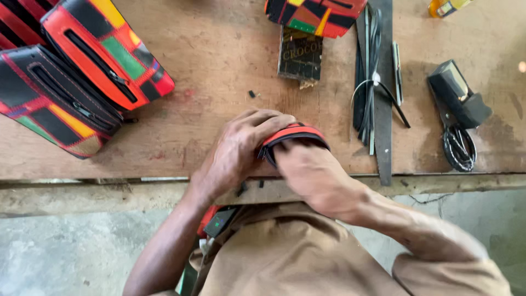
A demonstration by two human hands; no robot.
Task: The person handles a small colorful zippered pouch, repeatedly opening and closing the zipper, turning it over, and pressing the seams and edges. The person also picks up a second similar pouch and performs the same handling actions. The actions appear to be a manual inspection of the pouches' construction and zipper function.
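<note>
A small pouch [293,133] with a red edge and black trim sits at the near edge of the wooden workbench [219,60]. My left hand [241,145] curls over its left side, fingers on the rim. My right hand [309,172] is pushed inside the pouch's opening, with the fingers hidden in it. Both hands grip the pouch. My tan shirt fills the bottom of the view.
Two patchwork zip bags, one red [104,52] and one black [52,101], lie at the left. Another patchwork piece [315,13] and a dark card [299,55] lie at the top. Black strips and a metal ruler [381,87] sit to the right, beside a black tool with coiled cord [457,104].
</note>
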